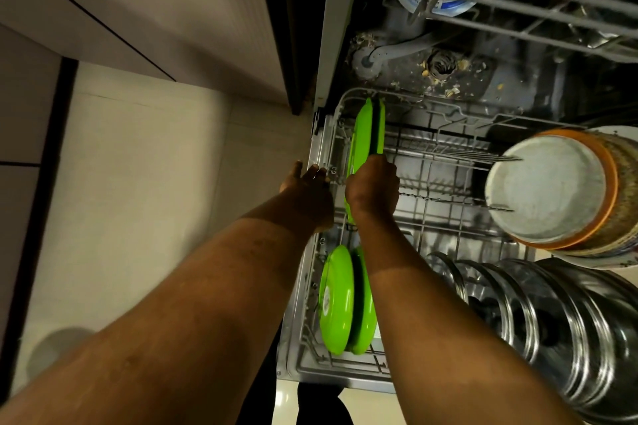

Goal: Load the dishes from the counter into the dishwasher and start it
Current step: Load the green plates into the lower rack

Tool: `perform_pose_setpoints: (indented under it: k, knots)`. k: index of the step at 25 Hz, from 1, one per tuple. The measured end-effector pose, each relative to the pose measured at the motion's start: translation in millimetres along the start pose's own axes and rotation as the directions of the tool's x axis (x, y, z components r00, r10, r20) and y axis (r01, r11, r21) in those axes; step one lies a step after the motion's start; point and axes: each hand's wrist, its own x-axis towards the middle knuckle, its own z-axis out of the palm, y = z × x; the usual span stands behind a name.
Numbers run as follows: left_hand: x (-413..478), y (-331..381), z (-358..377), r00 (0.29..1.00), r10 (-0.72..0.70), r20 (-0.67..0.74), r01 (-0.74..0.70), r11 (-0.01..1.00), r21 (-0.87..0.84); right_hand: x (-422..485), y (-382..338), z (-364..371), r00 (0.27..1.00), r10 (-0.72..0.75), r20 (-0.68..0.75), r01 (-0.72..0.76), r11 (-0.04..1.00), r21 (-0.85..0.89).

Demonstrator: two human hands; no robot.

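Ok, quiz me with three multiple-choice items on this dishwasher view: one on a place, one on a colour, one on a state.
1. Where is the left hand?
A. at the left rim of the grey lower wire rack
B. on a tap handle
C. inside a pan

2. What colour is the round glossy plate that the right hand grips?
A. orange
B. green
C. white

3. How do the two green plates nearest the camera sit?
A. flat in a stack
B. on edge, side by side in the rack
C. hung on hooks

Answers:
1 A, its fingers reach the rim wire.
2 B, bright green shows above and below the fist.
3 B, both stand upright with their edges up.
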Motion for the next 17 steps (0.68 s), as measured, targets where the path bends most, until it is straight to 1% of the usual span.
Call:
perform_pose_setpoints:
  k: [3,6,8,11,13,15,17]
  knots:
    - [-3.8,1.4,-4.7,0.999,0.024,0.027,-0.024,0.999,0.032,-2.6,1.0,1.8,1.000,-0.021,-0.011,0.020,0.999,-0.034]
    - [-2.3,-0.5,-3.6,0.999,0.009,0.051,-0.011,0.999,0.049,-4.5,-0.7,2.0,0.998,-0.028,-0.052,0.024,0.997,-0.078]
    - [-4.0,-0.1,-4.8,0.999,0.013,0.038,-0.014,0.999,0.032,-8.8,-0.2,0.7,0.995,-0.045,-0.086,0.034,0.992,-0.121]
    - [-8.8,5.5,-2.6,0.999,-0.030,0.022,0.029,1.000,0.004,-21.0,7.2,0.5,0.989,-0.075,-0.129,0.053,0.985,-0.165]
    - [-13.5,10.0,2.6,0.998,-0.069,-0.008,0.069,0.997,-0.033,-27.0,15.6,0.2,0.978,-0.089,-0.188,0.060,0.986,-0.158]
    - [-19.3,12.6,9.1,0.995,-0.089,-0.047,0.084,0.992,-0.097,-31.2,27.1,2.2,0.966,-0.125,-0.225,0.098,0.987,-0.130]
    - [-27.9,13.8,14.5,0.993,-0.089,-0.075,0.079,0.990,-0.118,-36.4,39.4,6.5,0.970,-0.168,-0.174,0.151,0.983,-0.103]
